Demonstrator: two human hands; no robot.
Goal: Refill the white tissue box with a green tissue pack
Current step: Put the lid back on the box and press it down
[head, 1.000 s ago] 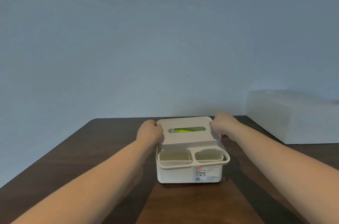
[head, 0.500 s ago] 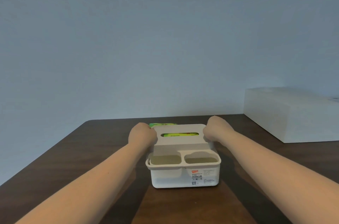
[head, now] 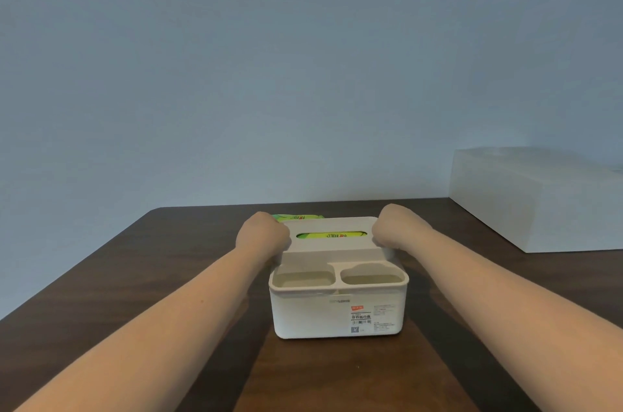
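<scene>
The white tissue box (head: 337,314) stands on the dark wooden table (head: 141,276), with two open compartments at its front. Its flat white lid (head: 332,226) sits over the rear part, and a green tissue pack (head: 332,235) shows through the lid's slot. A strip of green pack (head: 298,217) also pokes out behind the lid's far left edge. My left hand (head: 263,236) grips the lid's left end. My right hand (head: 396,228) grips its right end. Both sets of fingers are curled and hidden.
A large white rectangular box (head: 539,199) lies at the table's right rear, against the blue-grey wall. The table's rounded far-left corner (head: 158,211) and left edge are close by.
The lid has come down from a raised tilt to lie lower over the box's rear, both hands moving with it. A green strip now shows behind the lid.
</scene>
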